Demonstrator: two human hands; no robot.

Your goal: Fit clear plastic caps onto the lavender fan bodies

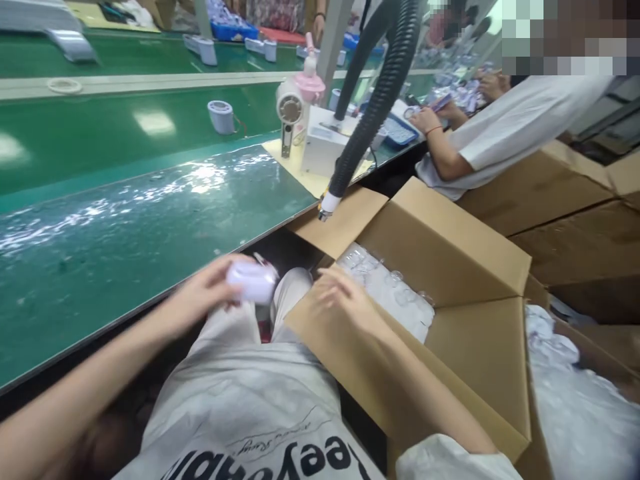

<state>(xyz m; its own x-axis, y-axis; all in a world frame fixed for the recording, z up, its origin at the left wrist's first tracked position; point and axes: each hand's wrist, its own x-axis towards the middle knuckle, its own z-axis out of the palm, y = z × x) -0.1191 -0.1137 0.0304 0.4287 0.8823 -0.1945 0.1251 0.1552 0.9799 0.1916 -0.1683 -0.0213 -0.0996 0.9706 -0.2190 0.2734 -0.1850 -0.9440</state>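
Observation:
My left hand (pixel 215 283) is closed round a pale lavender plastic housing (pixel 254 281), above my lap beside the belt's near edge. The housing is blurred, and a small thin piece sticks out at its top. My right hand (pixel 345 297) is by the near flap of an open cardboard box (pixel 465 247), its fingers loosely apart with nothing seen in them. Inside the box lie clear rounded plastic pieces (pixel 393 283) on a white layer. Whether the right hand touches the flap I cannot tell.
A black ribbed hose (pixel 370 120) hangs over the box from a white machine (pixel 325 143). Near it stands a small handheld fan (pixel 290 110). Another lavender housing (pixel 221 117) sits on the green belt (pixel 150 153). A co-worker's arm (pixel 445 147) is at right, beside stacked cartons (pixel 565 247).

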